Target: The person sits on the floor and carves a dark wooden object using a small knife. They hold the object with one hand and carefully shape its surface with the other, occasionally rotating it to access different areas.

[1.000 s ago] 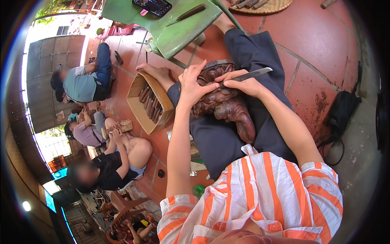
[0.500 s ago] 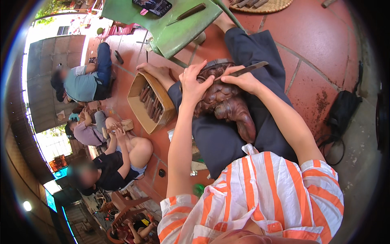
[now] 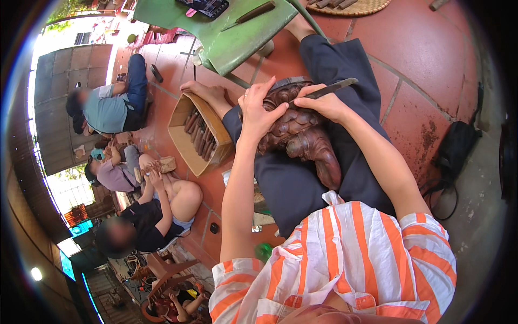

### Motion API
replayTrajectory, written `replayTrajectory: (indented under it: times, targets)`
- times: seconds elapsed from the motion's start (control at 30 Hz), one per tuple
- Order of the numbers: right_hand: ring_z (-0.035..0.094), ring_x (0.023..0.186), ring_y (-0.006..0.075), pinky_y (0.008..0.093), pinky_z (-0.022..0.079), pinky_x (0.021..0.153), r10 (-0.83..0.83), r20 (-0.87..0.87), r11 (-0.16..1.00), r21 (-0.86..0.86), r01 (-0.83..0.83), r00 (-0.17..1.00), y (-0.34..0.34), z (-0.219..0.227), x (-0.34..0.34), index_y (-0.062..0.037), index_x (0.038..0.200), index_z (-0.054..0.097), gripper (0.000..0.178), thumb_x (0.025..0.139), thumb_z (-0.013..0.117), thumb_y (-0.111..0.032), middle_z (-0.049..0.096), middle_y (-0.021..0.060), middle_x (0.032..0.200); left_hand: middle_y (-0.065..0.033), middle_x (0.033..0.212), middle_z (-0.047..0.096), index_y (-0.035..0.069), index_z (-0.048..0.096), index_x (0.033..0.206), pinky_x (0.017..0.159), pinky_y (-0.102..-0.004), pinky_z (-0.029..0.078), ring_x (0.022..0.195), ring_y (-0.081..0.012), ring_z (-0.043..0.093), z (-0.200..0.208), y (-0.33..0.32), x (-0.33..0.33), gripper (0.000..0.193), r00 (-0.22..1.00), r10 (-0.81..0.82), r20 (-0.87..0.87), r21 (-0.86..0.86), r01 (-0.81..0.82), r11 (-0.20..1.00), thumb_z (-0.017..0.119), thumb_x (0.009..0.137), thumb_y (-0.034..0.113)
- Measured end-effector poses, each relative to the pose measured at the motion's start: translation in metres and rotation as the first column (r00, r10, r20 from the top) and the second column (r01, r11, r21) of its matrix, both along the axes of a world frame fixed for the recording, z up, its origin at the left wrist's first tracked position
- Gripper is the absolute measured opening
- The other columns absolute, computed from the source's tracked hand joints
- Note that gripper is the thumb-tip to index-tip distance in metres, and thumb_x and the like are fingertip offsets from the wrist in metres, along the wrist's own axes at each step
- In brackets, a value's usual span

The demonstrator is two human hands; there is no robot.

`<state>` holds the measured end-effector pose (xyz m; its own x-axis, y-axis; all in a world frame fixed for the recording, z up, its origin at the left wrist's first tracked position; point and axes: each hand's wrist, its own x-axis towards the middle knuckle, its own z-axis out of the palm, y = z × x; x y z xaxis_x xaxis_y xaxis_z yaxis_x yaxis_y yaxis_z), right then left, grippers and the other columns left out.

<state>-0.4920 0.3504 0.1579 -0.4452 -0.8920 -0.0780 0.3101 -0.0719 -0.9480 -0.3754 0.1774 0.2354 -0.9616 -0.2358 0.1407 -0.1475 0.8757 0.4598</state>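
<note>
A dark reddish-brown wooden carving (image 3: 294,129) with deep rounded relief rests on my lap between my thighs. My left hand (image 3: 258,110) grips its left side, with the thumb pointing inward over the relief. My right hand (image 3: 325,102) is closed around a slim carving chisel (image 3: 340,86), whose dark end sticks out up and to the right past the fingers. The chisel's working tip meets the carving near my left thumb, and the fingers partly hide it. The two hands are close together on the upper part of the piece.
A cardboard box (image 3: 178,141) of wooden-handled tools stands on the tiled floor at my left. Ahead is a green chair (image 3: 245,40) bearing a phone and another tool, with a woven tray (image 3: 372,7) beyond. A black bag (image 3: 458,143) lies right. Several people sit at left.
My right hand and the chisel have shifted slightly, the chisel's outer end rising a little. The left hand keeps its hold, its thumb moved slightly. The carving stays on my lap.
</note>
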Motion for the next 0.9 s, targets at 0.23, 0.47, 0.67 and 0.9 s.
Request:
replayTrajectory:
  times: [0.23, 0.47, 0.67, 0.9]
  targets:
    - [0.062, 0.094, 0.0132, 0.0286, 0.048, 0.087, 0.075, 0.002, 0.99, -0.12, -0.074, 0.997, 0.002, 0.01, 0.002, 0.0002, 0.1, 0.072, 0.025, 0.086, 0.068, -0.02, 0.071, 0.009, 0.098, -0.0088, 0.121, 0.057, 0.01, 0.052, 0.136, 0.103, -0.0387, 0.03, 0.115, -0.0251, 0.052, 0.012, -0.005, 0.008, 0.081, 0.994, -0.082, 0.069, 0.073, 0.077, 0.994, 0.083, 0.064, 0.03]
    - [0.062, 0.098, 0.016, 0.0309, 0.047, 0.091, 0.023, 0.059, 0.985, -0.174, -0.013, 0.998, 0.01, 0.003, 0.009, 0.0034, 0.099, 0.07, 0.021, 0.088, 0.064, -0.014, 0.07, 0.0126, 0.104, -0.0086, 0.116, 0.059, 0.008, 0.05, 0.138, 0.102, -0.0383, 0.029, 0.113, -0.0249, 0.052, 0.009, 0.001, 0.003, 0.084, 0.999, -0.032, 0.041, 0.049, 0.029, 0.998, 0.083, 0.064, 0.033]
    - [0.061, 0.095, 0.0128, 0.0281, 0.047, 0.088, -0.028, 0.014, 0.988, -0.152, 0.03, 1.0, 0.009, 0.0, 0.01, -0.0008, 0.099, 0.072, 0.021, 0.088, 0.066, -0.018, 0.07, 0.0086, 0.101, -0.0088, 0.114, 0.058, 0.008, 0.046, 0.14, 0.101, -0.0384, 0.03, 0.112, -0.0252, 0.052, 0.008, 0.002, -0.001, 0.091, 0.998, -0.007, 0.055, 0.032, 0.005, 0.999, 0.084, 0.062, 0.035]
    - [0.062, 0.101, 0.0153, 0.0295, 0.047, 0.093, -0.066, 0.023, 0.976, -0.208, 0.07, 0.998, 0.015, 0.001, 0.021, 0.0008, 0.102, 0.071, 0.022, 0.089, 0.064, -0.015, 0.07, 0.0101, 0.105, -0.0078, 0.114, 0.056, 0.01, 0.043, 0.143, 0.098, -0.0377, 0.03, 0.114, -0.0245, 0.05, 0.008, -0.003, 0.002, 0.101, 0.996, -0.027, 0.082, 0.047, 0.023, 0.999, 0.085, 0.057, 0.041]
